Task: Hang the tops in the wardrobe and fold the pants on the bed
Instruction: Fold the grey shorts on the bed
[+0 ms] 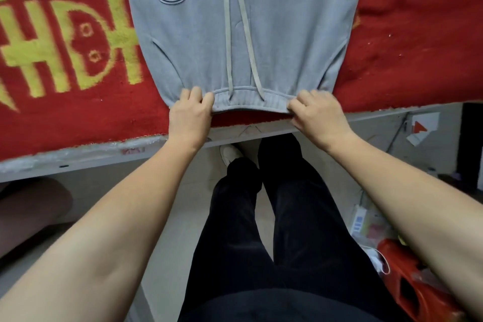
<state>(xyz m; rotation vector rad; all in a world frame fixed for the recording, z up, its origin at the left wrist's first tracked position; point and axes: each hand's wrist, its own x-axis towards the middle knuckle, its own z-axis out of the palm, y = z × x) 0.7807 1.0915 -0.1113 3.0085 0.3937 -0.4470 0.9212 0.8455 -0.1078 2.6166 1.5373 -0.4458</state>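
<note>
Grey pants (pixel 198 47) lie flat on the red blanket (pixel 405 47) covering the bed (pixel 78 158), waistband at the near edge, legs cut off above. Left hand (pixel 189 115) and right hand (pixel 320 115) each pinch a waistband corner, grip closed on cloth.

A single wide-angle view, worn on the person's head, looks steeply down and forward. The bed's white edge (pixel 86 155) crosses the picture from left to right, bowed by the lens. Beyond that edge the red blanket (pixel 407 60) fills the upper half at close range. Nearer than the edge are the person's own legs (pixel 261 230), and the blurred clutter (pixel 371 227) to their right probably lies on the floor.
</note>
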